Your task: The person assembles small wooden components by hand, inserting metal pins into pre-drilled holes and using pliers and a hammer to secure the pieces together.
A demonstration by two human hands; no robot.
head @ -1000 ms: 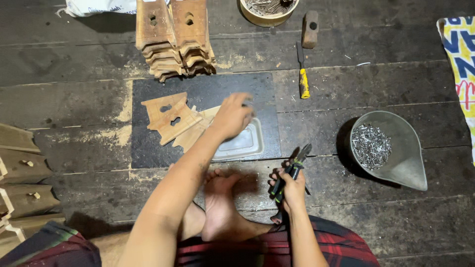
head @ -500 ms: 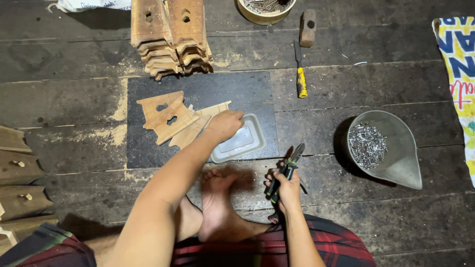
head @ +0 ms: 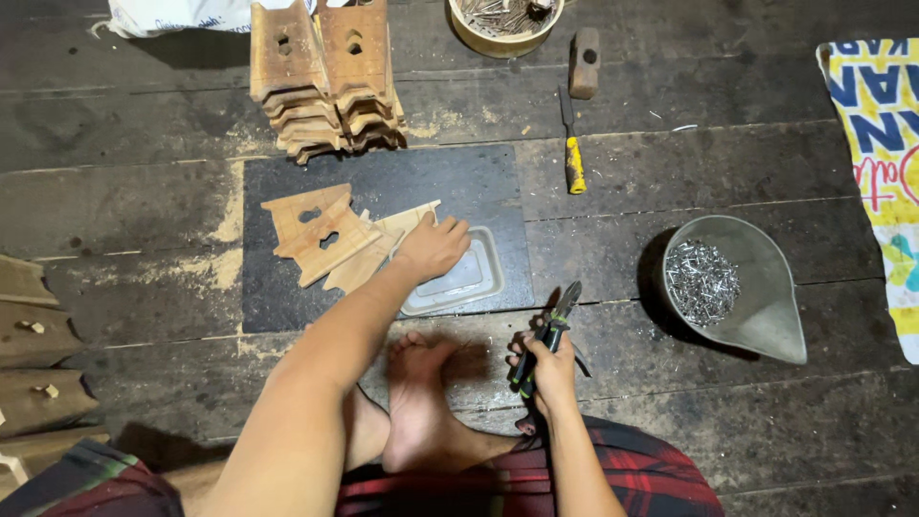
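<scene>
My left hand [head: 433, 247] reaches forward over a dark mat [head: 479, 182] and rests on the edge of a pale cut wooden piece [head: 397, 230], beside a clear plastic tray [head: 469, 280]. Two more flat wooden pieces with cut-outs [head: 316, 230] lie just left of it. My right hand [head: 550, 369] is shut on a pair of pliers with dark and green handles [head: 546, 335], held near my bare foot [head: 421, 402], jaws pointing away.
A stack of shaped wooden parts [head: 325, 77] stands beyond the mat. A grey metal scoop pan holding nails [head: 756, 297] sits at right. A yellow-handled chisel [head: 572, 153], a hammer head [head: 584, 48], a bowl of nails [head: 503, 19], wooden pieces at left [head: 33, 354].
My left hand has drawn back a little toward me over the mat, from the wooden pieces to the tray's edge. The right hand with the pliers has stayed put.
</scene>
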